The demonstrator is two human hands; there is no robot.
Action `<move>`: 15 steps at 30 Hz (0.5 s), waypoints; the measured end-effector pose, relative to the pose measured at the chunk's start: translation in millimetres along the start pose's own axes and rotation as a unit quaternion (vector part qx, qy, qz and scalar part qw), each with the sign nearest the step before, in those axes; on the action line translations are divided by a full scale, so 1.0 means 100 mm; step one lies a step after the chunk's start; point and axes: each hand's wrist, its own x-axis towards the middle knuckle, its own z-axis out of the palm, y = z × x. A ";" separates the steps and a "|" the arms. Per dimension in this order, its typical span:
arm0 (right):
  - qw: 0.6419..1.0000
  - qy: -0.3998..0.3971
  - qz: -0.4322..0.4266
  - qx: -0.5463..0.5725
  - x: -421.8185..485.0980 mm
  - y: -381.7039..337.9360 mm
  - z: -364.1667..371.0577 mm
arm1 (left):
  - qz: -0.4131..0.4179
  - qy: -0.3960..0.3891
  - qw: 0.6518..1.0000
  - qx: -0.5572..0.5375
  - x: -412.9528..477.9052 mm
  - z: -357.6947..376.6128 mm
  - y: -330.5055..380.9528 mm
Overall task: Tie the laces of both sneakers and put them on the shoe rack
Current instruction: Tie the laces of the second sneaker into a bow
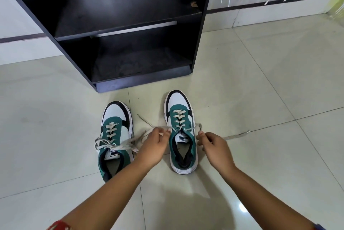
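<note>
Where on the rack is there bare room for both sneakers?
The upper shelf and the lower shelf of the shoe rack both lie bare. It is crowded on the floor between the sneakers, where both hands and loose laces sit.

Pale glossy tiled floor [260, 84] with thin dark grout lines. Resting directly on it: 1 black shoe rack [130, 30] at far centre, standing against the wall, with 2 open shelves; 2 green, white and black sneakers, toes pointing toward the rack. The left sneaker [115, 136] lies nearer, the right sneaker [181, 133] slightly farther, the 2 well apart. A loose lace end [236, 135] trails across the tile to the right of the right sneaker.
</note>
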 end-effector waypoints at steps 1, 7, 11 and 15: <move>0.996 -0.014 0.033 0.084 0.02 -0.05 0.04 | -0.014 0.013 0.998 -0.063 0.01 0.03 0.04; 0.923 -0.017 0.103 0.370 0.12 -0.41 0.10 | -0.078 0.015 0.943 -0.322 0.08 0.06 0.31; 0.918 -0.024 0.114 0.380 0.11 -0.49 0.15 | -0.095 0.051 0.957 -0.269 0.11 0.08 0.31; 0.916 -0.014 0.090 0.389 0.10 -0.48 0.18 | -0.118 -0.016 0.984 -0.133 0.18 0.05 0.21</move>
